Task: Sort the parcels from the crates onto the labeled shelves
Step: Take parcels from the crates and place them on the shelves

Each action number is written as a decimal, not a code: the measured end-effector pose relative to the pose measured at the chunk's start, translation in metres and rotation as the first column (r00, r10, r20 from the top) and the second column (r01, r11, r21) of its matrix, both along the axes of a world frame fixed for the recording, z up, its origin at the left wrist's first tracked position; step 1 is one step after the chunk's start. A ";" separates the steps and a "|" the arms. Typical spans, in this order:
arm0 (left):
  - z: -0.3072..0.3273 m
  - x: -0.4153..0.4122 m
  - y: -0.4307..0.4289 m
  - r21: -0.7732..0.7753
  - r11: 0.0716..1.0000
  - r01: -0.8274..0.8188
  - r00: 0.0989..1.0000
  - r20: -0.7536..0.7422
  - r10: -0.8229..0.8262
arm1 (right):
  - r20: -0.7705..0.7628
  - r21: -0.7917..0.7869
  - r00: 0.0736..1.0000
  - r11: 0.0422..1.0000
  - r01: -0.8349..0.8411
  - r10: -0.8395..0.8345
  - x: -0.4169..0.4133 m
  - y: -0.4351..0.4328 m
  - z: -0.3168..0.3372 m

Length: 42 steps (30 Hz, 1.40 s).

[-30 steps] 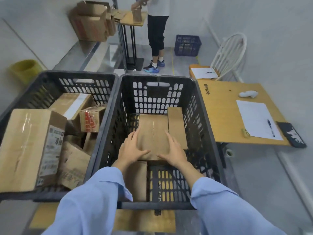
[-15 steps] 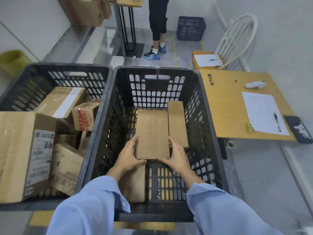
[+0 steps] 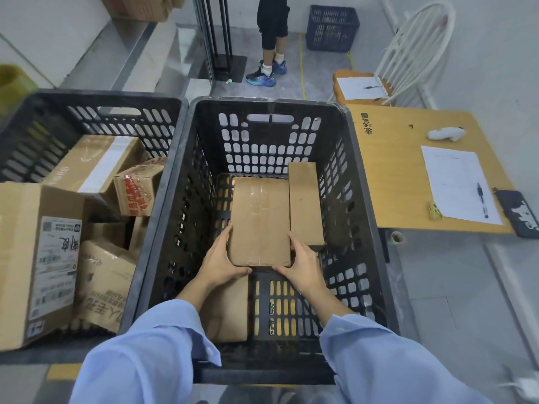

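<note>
Inside the right black crate (image 3: 186,182) a flat taped cardboard parcel (image 3: 259,217) lies in the middle. My left hand (image 3: 221,262) grips its near left corner and my right hand (image 3: 302,265) grips its near right corner, thumbs under the near edge. A narrow brown parcel (image 3: 304,199) lies right beside it on the right. Another brown parcel (image 3: 230,310) sits under my left wrist, partly hidden. The left black crate (image 3: 96,99) holds several cardboard boxes, among them a large labelled box (image 3: 32,258) and a small box with red print (image 3: 137,191).
A wooden desk (image 3: 390,176) with paper and a pen stands right of the crate. Farther back are a white chair (image 3: 414,51), a blue crate (image 3: 332,24) and a person's legs (image 3: 272,33) beside a black stand. A yellow bin (image 3: 11,83) sits far left.
My hands slid back from the top of the flat parcel to its near corners and took hold of it. The camera tilted down and closer over the crate.
</note>
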<state>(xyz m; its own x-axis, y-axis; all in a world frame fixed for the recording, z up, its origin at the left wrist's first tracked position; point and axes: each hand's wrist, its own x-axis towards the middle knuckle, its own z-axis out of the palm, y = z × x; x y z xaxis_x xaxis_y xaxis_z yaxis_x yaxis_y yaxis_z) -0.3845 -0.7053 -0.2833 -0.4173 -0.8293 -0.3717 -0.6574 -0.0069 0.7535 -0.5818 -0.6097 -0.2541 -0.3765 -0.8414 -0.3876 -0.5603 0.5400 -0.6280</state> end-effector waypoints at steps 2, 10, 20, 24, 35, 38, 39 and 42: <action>0.001 -0.001 -0.002 0.006 1.000 -0.008 1.000 0.001 0.008 | 0.037 -0.007 0.999 1.000 0.028 -0.028 0.001 -0.003 0.002; 0.008 -0.004 -0.007 -0.018 0.995 -0.097 0.995 -0.003 0.097 | 0.147 -0.001 0.985 0.996 0.092 -0.090 0.005 -0.013 0.014; 0.045 -0.012 -0.005 -0.051 0.982 -0.183 0.983 -0.012 0.182 | 0.114 0.014 0.983 0.990 0.140 -0.140 0.001 -0.022 0.038; 0.066 -0.015 0.000 -0.080 0.988 -0.135 0.990 -0.049 0.131 | 0.130 0.004 0.979 0.988 0.154 -0.154 -0.005 -0.018 0.053; 0.120 -0.008 0.015 -0.139 0.983 -0.117 0.978 -0.191 0.090 | 0.250 -0.185 0.967 0.983 0.002 0.045 -0.018 -0.004 0.106; 0.134 -0.004 0.027 -0.202 0.965 -0.169 0.958 -0.264 0.113 | 0.277 -0.240 0.958 0.971 -0.012 0.080 -0.016 -0.001 0.116; 0.139 -0.002 0.032 -0.216 0.955 -0.202 0.948 -0.287 0.136 | 0.274 -0.276 0.957 0.961 -0.019 0.097 -0.015 -0.001 0.119; 0.154 0.004 0.054 -0.265 0.915 -0.303 0.912 -0.358 0.199 | 0.277 -0.382 0.949 0.923 -0.035 0.151 -0.010 0.003 0.133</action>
